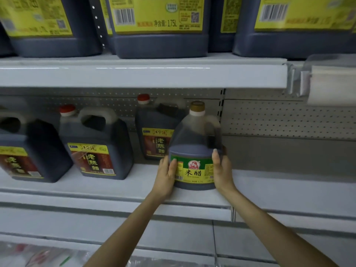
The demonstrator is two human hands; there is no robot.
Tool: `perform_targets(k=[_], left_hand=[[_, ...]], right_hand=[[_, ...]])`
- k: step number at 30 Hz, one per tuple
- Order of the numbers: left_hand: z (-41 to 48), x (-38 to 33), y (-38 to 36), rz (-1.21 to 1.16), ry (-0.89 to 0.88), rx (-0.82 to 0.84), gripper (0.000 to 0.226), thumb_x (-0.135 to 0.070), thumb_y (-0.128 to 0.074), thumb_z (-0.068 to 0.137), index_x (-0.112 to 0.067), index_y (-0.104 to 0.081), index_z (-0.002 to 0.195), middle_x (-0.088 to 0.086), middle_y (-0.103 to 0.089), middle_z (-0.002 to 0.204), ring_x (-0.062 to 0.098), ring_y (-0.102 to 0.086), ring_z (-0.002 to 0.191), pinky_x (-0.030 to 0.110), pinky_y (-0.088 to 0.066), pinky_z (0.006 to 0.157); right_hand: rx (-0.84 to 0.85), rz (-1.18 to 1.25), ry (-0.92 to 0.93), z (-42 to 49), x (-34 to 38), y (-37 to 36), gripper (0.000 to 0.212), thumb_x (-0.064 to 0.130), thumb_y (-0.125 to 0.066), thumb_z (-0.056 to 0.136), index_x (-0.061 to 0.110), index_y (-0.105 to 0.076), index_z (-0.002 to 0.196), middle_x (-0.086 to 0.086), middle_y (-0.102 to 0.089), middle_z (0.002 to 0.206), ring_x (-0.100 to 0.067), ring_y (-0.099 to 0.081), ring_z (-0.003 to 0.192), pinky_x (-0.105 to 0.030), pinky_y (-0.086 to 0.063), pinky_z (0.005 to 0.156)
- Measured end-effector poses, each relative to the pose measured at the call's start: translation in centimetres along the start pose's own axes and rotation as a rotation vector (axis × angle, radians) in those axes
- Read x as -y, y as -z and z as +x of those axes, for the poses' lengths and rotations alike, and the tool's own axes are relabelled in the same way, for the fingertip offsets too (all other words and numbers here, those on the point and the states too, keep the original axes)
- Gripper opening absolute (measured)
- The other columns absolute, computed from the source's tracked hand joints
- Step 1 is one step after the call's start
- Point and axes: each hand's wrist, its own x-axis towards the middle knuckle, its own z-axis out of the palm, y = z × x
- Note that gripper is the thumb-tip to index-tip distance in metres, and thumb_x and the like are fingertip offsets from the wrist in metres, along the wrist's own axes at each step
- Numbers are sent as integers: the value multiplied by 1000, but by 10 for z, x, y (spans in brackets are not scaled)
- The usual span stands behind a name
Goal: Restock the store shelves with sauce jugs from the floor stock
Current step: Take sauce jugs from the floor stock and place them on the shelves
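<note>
- One green-labelled jug (194, 149), gold-capped and holding dark liquid, is standing upright on the middle shelf (115, 189), near the front edge and at the right end of the row.
- Two hands are gripping it. The left hand (166, 176) is wrapping round its left side with the thumb lying on the label. The right hand (221, 170) is cupping its right side, thumb pointing up along the front and fingers going round behind, out of sight.
- Three dark jugs with red-and-yellow labels are sharing that shelf: one (154, 132) is sitting just behind the held jug, one (94, 147) is standing further left, and one (25, 151) is being cut off by the picture's left edge.
- Two red caps (67, 109) are showing among them.
- Three large yellow-labelled jugs (159, 26) are lining the upper shelf (134, 74), with slivers of more showing between them.
- One clear price-tag holder (327, 79) is hanging at that shelf's right end.
</note>
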Motion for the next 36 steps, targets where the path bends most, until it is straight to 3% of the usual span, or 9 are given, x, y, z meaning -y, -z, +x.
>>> perform_targets(k=[4, 6, 8, 10, 14, 20, 28, 31, 36], left_hand=[[-15, -10, 5, 228, -32, -61, 63, -52, -29, 95, -23, -20, 150, 7, -33, 150, 23, -32, 137, 42, -24, 116], [-29, -9, 9, 434, -38, -101, 69, -53, -24, 95, -22, -4, 153, 5, -17, 158, 25, -18, 144, 41, -15, 117], [-41, -6, 14, 599, -70, -86, 73, -61, -16, 93, -24, 5, 152, 3, -7, 160, 24, -12, 146, 42, -10, 116], [-51, -4, 22, 749, -102, -60, 85, -75, -1, 86, -23, 7, 152, 3, -4, 161, 24, -9, 146, 44, -9, 117], [-67, -4, 37, 955, -181, -42, 117, -83, 32, 56, -22, 7, 152, 3, -3, 161, 25, -4, 147, 48, -8, 116], [-90, -15, 40, 1126, -349, 20, 107, -77, 32, 65, -24, 1, 153, 4, -10, 161, 28, -6, 147, 53, 1, 116], [-117, -39, 4, 1151, -454, 65, 98, -76, 20, 71, -21, 5, 151, 6, -8, 161, 31, -5, 148, 55, 5, 114], [-129, -46, -20, 1181, -494, 80, 100, -76, 34, 63, -22, 15, 145, 4, -2, 161, 29, 1, 148, 52, 9, 113], [-159, -62, -72, 1101, -517, 132, 104, -77, 25, 68, -21, 1, 152, 4, -6, 161, 29, 0, 148, 53, 6, 115]], right_hand=[[98, 81, -140, -16, 22, 8, 46, 55, -44, 91, 14, -49, 110, 2, -65, 96, -6, -64, 85, -8, -47, 62], [160, 12, -161, -28, 29, 18, 51, 56, -40, 91, 18, -46, 124, 5, -63, 112, 2, -61, 99, -8, -48, 75], [169, -157, -183, -42, 33, 30, 80, 73, -35, 84, 21, -33, 144, 1, -44, 145, -10, -43, 132, -30, -40, 107], [153, -387, -186, -59, 39, 43, 89, 75, -28, 82, 23, -13, 153, -1, -17, 159, -20, -17, 146, -47, -19, 118], [113, -799, -92, -94, 44, 71, 83, 71, -23, 86, 26, -7, 153, -2, -8, 161, -21, -9, 147, -51, -9, 118], [71, -1247, -107, -151, 47, 119, 115, 85, 23, 57, 26, 2, 153, -3, 5, 161, -24, 5, 148, -56, 6, 114], [-34, -1458, -235, -223, 60, 197, 109, 78, 26, 59, 24, 10, 152, -3, 12, 160, -28, 9, 147, -64, 6, 110], [-62, -1523, -299, -249, 64, 233, 115, 77, 36, 52, 24, 13, 151, -3, 15, 160, -28, 8, 147, -65, 6, 110], [-111, -1540, -429, -308, 67, 297, 123, 77, 44, 43, 26, 14, 151, -2, 13, 160, -26, 9, 148, -63, 5, 111]])
